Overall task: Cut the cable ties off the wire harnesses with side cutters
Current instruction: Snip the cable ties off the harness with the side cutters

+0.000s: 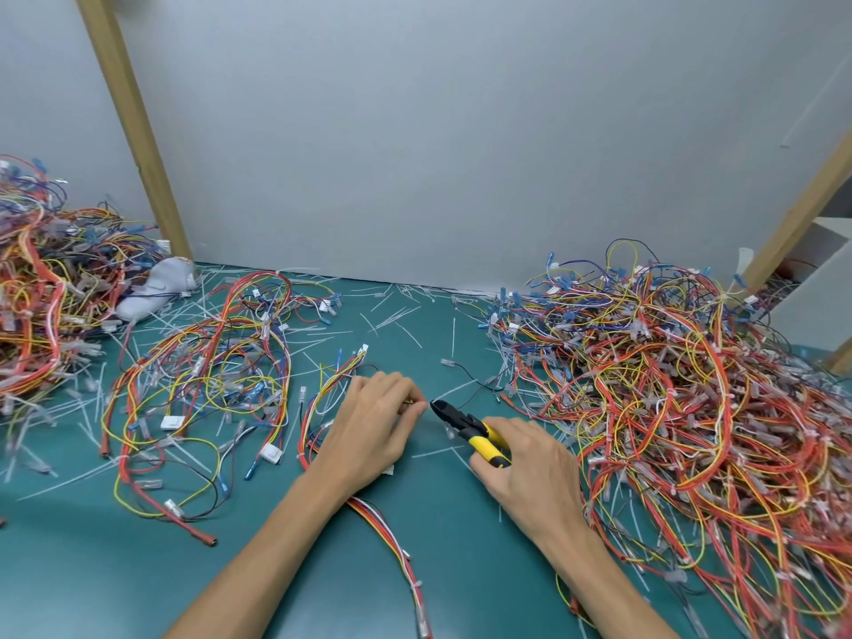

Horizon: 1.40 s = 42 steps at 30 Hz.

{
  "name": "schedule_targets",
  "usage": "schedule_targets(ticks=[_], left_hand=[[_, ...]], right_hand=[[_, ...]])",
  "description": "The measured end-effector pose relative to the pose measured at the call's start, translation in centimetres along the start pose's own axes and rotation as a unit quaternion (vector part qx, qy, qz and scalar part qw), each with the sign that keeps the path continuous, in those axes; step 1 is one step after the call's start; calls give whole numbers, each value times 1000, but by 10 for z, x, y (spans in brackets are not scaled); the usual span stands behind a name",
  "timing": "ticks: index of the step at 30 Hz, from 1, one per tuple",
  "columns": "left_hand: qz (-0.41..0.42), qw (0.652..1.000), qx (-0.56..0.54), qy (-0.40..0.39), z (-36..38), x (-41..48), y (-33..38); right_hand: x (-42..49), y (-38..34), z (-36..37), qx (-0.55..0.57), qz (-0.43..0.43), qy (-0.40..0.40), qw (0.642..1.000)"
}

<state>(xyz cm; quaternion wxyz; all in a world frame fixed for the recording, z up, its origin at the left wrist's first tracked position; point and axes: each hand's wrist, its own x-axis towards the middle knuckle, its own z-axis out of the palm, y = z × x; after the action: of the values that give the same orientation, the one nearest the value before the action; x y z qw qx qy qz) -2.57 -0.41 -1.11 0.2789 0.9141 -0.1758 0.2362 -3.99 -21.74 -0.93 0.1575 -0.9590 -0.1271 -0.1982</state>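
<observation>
The worktop (461, 523) is carrying heaped harnesses (668, 408); the left hand (373, 426) is pinching one harness (318, 398); the right hand (530, 472) is gripping the cutters (465, 426), tip just beside that pinch; the cut is probably coming next, needing the tie alone.

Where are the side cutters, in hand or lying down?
In hand: the right hand grips the side cutters by their yellow handles, tips toward the left hand.

R hand (530, 472) grips side cutters (470, 428); L hand (369, 422) pinches wire harness (369, 509).
</observation>
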Motion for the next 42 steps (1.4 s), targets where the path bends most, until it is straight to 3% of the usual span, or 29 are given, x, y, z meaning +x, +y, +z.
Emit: schedule_targets(ticks=[3,9,14,27,34,42], left_hand=[[-33,998,-49,18,-2,1,-1],[-107,976,-190,-22,-6,7,0],[-148,957,-245,-38,-5,7,0],[-140,970,-195,-18,-3,3,1],[-158,962,-225,-7,-2,3,1],[-164,947,-277,11,-5,2,4]], right_hand=[[-1,-3,-2,19,15,0,1000],[0,-6,-4,9,13,-2,1000],[-1,-7,-4,-8,7,-11,1000],[-1,-2,-1,-23,-20,-30,999],[1,-2,-5,7,24,-39,999],[22,5,-21,80,26,-169,982]])
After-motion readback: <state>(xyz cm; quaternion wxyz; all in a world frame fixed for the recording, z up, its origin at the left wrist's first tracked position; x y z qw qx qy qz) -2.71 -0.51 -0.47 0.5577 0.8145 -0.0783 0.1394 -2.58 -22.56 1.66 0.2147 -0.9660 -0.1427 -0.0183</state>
